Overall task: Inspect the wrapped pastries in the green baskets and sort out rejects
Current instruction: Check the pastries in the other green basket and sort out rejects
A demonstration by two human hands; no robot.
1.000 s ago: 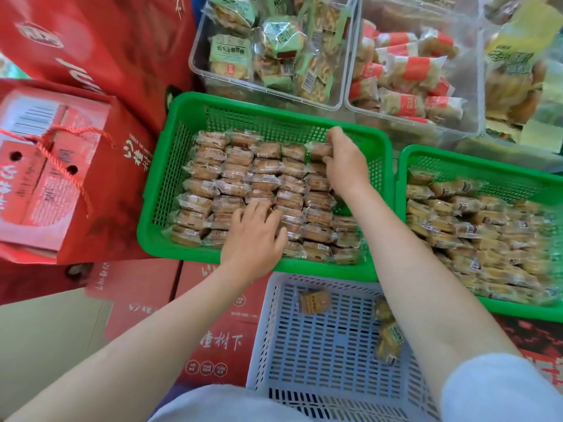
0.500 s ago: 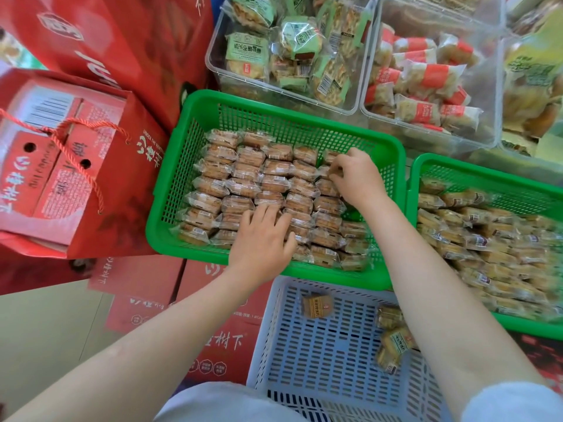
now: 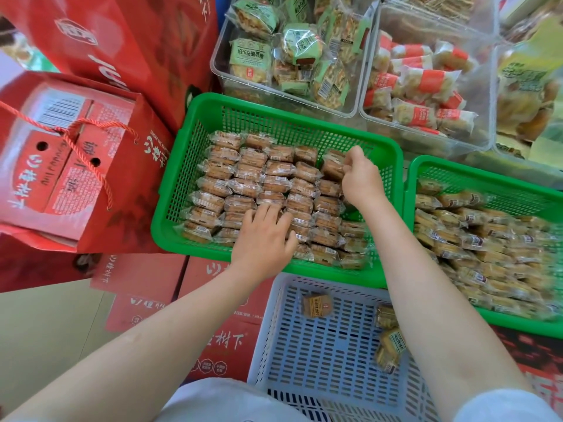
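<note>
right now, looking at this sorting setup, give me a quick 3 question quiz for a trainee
1. True or false: the right hand pinches a wrapped pastry at the far end of the left green basket.
2. Where does the left hand rest? A) in the blue-grey crate B) flat on the pastries in the left green basket C) on the red gift box
3. Fill in: the few pastries set apart lie in the ____ crate nearest the person.

Key: 1 true; 2 B; 3 blue-grey
</note>
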